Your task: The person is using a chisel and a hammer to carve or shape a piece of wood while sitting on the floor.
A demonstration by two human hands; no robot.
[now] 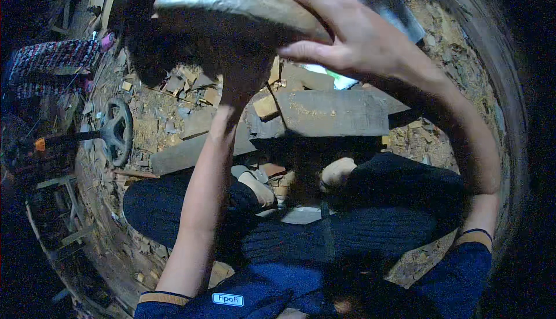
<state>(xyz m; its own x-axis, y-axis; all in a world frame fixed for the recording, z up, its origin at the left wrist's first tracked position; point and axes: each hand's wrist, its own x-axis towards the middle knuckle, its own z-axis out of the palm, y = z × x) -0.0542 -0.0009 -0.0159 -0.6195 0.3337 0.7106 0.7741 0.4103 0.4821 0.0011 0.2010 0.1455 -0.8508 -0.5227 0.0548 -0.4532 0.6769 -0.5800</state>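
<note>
A long, rounded, pale piece with a smooth, shiny top is held up close at the top of the head view; its underside is in deep shadow, and I cannot tell its kind. My right hand grips its right end, fingers over the top and thumb along the lower side. My left hand reaches up beneath it, dark in shadow with its fingers hidden. Below lies a thick wooden plank with sawdust on it, and a small wood block sits at its left end.
Wood chips and offcuts litter the ground. At the left are a spoked wheel-shaped object and a patterned cloth. My feet are close behind the plank. A white and green item lies beyond it.
</note>
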